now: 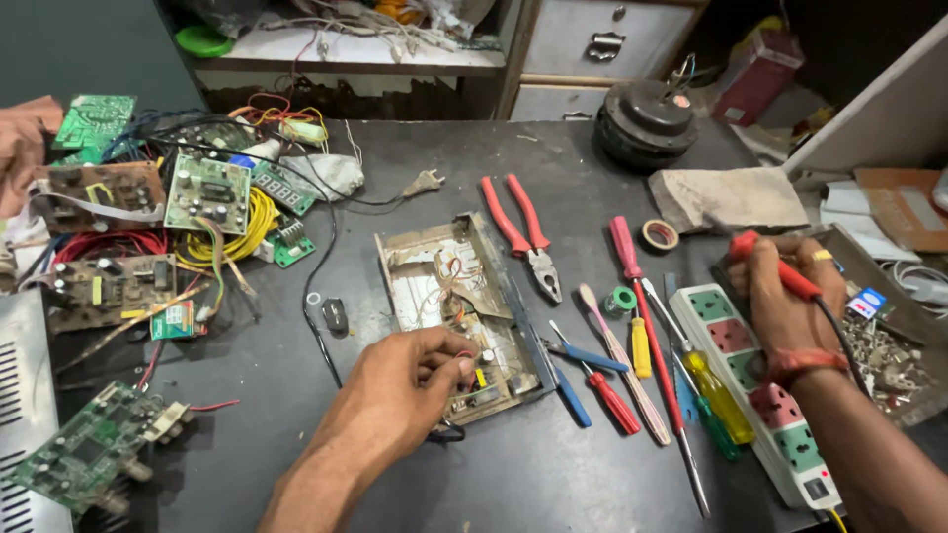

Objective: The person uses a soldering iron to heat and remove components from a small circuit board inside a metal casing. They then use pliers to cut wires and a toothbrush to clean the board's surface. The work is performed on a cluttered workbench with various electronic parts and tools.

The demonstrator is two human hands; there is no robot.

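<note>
In the head view, the left hand (410, 380) is seen curled, its fingertips (462, 367) pinched on small parts at the near end of an opened metal chassis (459, 306), which lies at the middle of the dark, scuffed workbench (553, 168). The right hand (785, 296) is clenched around a red-handled soldering iron (780, 268), held over the far end of a white power strip (765, 390) at the right. Between chassis and strip, red-handled pliers (523, 237) and several screwdrivers (647, 345) are laid out. Green and brown circuit boards (207, 192) with tangled yellow and red wires are heaped at the far left.
</note>
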